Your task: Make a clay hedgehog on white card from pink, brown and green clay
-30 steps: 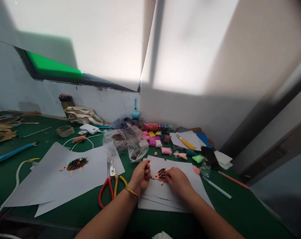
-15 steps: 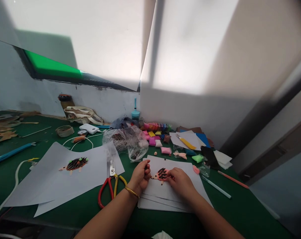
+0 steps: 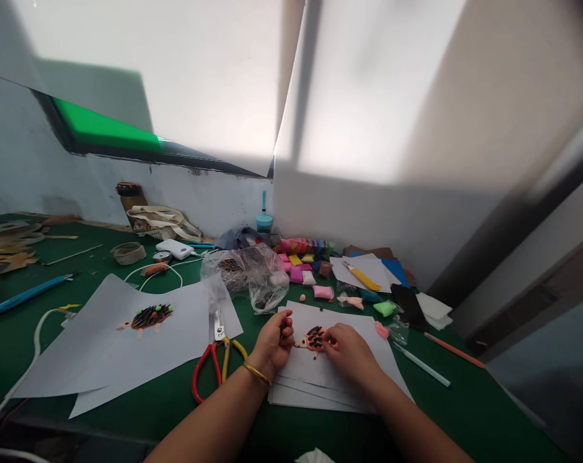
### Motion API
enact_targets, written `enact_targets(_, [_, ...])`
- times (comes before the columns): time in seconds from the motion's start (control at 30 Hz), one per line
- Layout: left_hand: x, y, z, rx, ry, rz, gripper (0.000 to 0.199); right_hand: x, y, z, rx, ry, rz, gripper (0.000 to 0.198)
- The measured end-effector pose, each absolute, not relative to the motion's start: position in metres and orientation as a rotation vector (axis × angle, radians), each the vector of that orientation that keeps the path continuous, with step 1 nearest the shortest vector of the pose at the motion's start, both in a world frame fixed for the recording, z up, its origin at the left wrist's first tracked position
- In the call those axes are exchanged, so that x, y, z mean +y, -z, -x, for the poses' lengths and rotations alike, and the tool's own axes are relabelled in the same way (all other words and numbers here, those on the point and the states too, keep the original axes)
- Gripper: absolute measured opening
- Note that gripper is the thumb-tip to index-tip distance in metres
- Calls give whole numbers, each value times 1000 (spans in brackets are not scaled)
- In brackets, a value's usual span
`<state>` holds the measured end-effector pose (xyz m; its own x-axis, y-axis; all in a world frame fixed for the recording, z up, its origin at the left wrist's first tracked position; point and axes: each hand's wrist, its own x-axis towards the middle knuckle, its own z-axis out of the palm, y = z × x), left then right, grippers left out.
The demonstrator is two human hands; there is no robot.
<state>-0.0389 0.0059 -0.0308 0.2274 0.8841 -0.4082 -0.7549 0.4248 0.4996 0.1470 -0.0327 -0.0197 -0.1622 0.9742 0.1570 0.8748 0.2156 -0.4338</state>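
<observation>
Head view, pink hedgehog: a small pink figure point(image 3: 314, 338) with dark spines on its back, lying just right of the lower centre of the frame, its snout pointing left.
White sheets: a loose stack point(image 3: 392, 376) under the figure, on a green tabletop point(image 3: 484, 411).
Left hand: left of the figure, its fingers point(image 3: 277, 335) curled around dark pieces point(image 3: 284, 329), with a gold bangle point(image 3: 256, 373) at the wrist.
Right hand: palm down point(image 3: 347, 347), fingertips at the figure's right end; whether they pinch a piece, I cannot tell.
Scissors: one red and one yellow handle point(image 3: 219, 329), lower centre-left, near the left forearm.
Second hedgehog: brown and dark-spined with green dots point(image 3: 149, 316), on paper at lower left.
Clear plastic bag: crumpled, centre point(image 3: 267, 297), beyond the left hand.
Coloured packets: clustered right of the bag; a pink one point(image 3: 323, 292) lies nearest the stack.
Yellow cutter: on paper point(image 3: 365, 278), right of the packets.
</observation>
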Motion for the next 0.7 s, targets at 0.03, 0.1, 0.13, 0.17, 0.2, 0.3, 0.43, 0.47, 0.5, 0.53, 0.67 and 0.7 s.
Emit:
enact_targets(0.03, [6,30,40,677,-1117,-166,9,-34,17,-148,-2065,-346,1685,12])
enact_targets(0.1, [5,27,40,607,-1082,-71,8,-36,11,-149,-2009,-348,1606,14])
enact_targets(0.13, [4,26,40,571,-1073,-33,9,-37,7,-148,-1995,-349,1563,15])
enact_targets(0.17, [3,24,40,534,-1068,-9,11,-37,2,-147,-1991,-351,1523,16])
enact_targets(0.2, [2,23,39,496,-1065,1,13,-38,-2,-144,-1993,-353,1490,16])
enact_targets(0.3, [-2,18,37,401,-1030,-34,17,-35,-14,-135,-2016,-333,1422,17])
enact_targets(0.43, [-7,14,34,377,-959,-104,23,-26,-19,-126,-2100,-284,1380,21])
enact_targets(0.47, [-7,13,33,377,-948,-114,25,-24,-20,-125,-2134,-281,1383,20])
enact_targets(0.5, [-8,13,32,377,-941,-121,26,-23,-20,-124,-2170,-278,1390,20])
enact_targets(0.53, [-9,12,31,377,-936,-128,28,-21,-20,-123,-2208,-273,1399,19])
enact_targets(0.67, [-11,6,24,350,-915,-172,24,-20,-20,-120,-2304,-207,1407,19])
enact_targets(0.7, [-11,3,23,341,-905,-186,22,-21,-20,-119,-2304,-185,1404,20])
